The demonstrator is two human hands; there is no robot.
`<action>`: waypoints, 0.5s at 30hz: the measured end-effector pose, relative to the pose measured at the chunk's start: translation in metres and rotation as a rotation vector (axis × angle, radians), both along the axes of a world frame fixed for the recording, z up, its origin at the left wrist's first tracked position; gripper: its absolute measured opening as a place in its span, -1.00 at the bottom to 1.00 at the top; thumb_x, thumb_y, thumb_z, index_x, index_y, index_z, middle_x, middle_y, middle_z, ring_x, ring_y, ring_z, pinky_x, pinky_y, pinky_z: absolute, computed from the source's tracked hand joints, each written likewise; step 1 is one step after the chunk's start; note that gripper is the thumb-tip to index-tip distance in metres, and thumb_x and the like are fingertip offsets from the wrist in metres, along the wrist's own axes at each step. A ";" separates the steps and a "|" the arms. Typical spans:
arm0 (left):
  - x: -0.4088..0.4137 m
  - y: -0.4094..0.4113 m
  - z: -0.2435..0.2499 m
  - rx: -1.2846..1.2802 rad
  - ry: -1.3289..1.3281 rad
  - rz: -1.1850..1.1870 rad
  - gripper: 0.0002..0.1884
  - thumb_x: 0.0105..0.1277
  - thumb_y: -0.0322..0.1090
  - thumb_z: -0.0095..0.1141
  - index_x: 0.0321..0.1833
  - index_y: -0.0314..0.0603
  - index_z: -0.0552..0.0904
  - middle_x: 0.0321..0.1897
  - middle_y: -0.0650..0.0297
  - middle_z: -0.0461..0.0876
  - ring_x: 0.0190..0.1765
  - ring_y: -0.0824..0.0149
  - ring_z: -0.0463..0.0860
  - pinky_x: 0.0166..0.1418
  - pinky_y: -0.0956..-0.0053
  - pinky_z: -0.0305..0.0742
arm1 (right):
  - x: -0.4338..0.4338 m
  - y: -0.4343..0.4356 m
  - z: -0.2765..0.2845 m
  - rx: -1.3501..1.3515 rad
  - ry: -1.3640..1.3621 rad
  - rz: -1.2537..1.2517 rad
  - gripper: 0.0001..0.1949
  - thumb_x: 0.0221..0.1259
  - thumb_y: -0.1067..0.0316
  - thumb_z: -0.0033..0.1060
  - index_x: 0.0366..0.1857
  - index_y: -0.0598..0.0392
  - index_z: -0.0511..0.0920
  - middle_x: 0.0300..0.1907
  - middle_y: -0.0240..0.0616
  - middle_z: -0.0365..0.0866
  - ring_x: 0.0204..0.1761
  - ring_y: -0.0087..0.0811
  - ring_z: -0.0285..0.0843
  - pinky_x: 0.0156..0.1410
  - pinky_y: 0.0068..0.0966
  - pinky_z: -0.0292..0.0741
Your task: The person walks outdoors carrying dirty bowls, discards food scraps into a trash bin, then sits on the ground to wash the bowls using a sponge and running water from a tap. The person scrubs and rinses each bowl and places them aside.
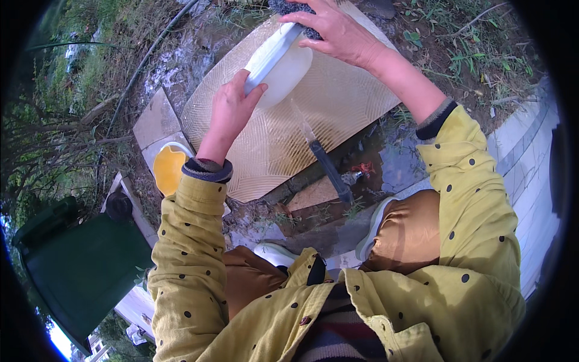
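My left hand (231, 111) grips the near end of a white plastic basin (288, 74), thumb on one side of its pale blue rim. The basin is tilted on edge above a ribbed tan slab (253, 158). At its far end, my right hand (341, 36) holds a dark grey scrubbing cloth or pad (286, 6) near the rim, fingers partly curled around it. Part of the pad is cut off by the top of the view. Below the basin, water (302, 118) runs from a black hose (329, 169) onto the wet slab.
A metal tap (351, 177) with red string stands by the hose. Left of the slab sits a yellow-lined bowl (169, 171) on a tile (156, 118). A dark green wheeled bin (88, 262) stands at lower left. Wet ground and plants (470, 59) surround the slab.
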State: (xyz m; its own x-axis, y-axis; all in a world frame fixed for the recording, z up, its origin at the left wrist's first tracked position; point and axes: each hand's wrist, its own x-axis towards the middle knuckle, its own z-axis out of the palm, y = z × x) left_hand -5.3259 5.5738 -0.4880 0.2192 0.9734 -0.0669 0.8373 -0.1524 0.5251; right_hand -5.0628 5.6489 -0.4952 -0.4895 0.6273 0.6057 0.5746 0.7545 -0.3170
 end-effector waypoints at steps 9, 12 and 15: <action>0.060 -0.005 -0.003 -0.029 -0.436 0.279 -0.57 0.47 0.00 0.13 -0.16 -0.37 0.61 -0.42 0.30 0.61 -0.36 0.52 0.51 -0.29 0.54 0.44 | -0.065 -0.020 -0.032 -0.502 0.363 -0.173 -0.41 0.25 0.33 0.09 0.39 0.06 0.22 0.35 0.02 0.29 0.41 0.00 0.20 0.53 -0.19 0.13; 0.058 0.011 -0.008 0.056 -0.814 0.409 -0.60 0.51 -0.03 0.08 -0.21 -0.33 0.61 -0.42 0.37 0.57 -0.36 0.56 0.47 -0.30 0.55 0.39 | -0.074 -0.064 -0.023 -0.407 0.348 -0.011 -0.38 0.14 0.40 0.11 0.37 -0.04 0.25 0.33 -0.03 0.28 0.40 0.07 0.13 0.53 -0.08 0.07; 0.058 0.018 -0.006 0.057 -1.069 0.601 -0.63 0.53 -0.05 0.04 -0.19 -0.30 0.58 -0.38 0.35 0.58 -0.33 0.53 0.51 -0.27 0.54 0.42 | -0.076 -0.088 -0.030 -0.302 0.262 0.012 -0.44 0.11 0.53 0.12 0.26 -0.12 0.35 0.30 -0.25 0.36 0.35 -0.02 0.21 0.46 -0.14 0.19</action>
State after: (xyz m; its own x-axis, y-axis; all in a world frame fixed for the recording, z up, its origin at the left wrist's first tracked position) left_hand -5.2684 5.5919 -0.4937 -0.3469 0.9342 -0.0830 -0.0656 0.0641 0.9958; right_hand -5.1392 5.5604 -0.5252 -0.3516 0.7913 0.5003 0.4363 0.6113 -0.6603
